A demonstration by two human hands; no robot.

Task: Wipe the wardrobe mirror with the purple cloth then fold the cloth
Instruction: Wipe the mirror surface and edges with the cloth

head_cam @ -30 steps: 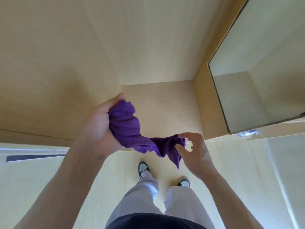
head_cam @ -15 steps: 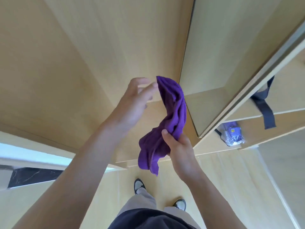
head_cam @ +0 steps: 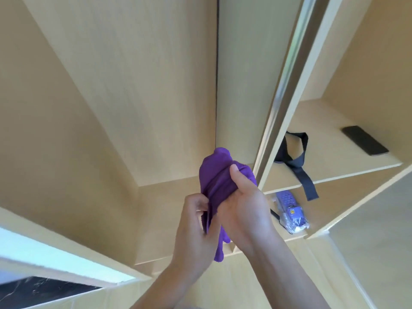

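The purple cloth is bunched up in front of me, held by both hands. My right hand grips its upper bunch, thumb pressed on top. Just below and to the left, my left hand pinches the cloth's lower edge, and a tail of cloth hangs down between my wrists. The wardrobe mirror is the tall panel right behind the cloth, between a dark seam and a metal door edge; it reflects the pale wood.
Open wooden shelves stand to the right. On them lie a black phone, a dark strap and a purple packet in clear wrap. Pale wood panels fill the left. A bright strip and dark marble show at bottom left.
My left hand came down from the cloth's top to its lower edge, beside my right hand. My right hand rose to grip the upper bunch. The view tilted up and right.
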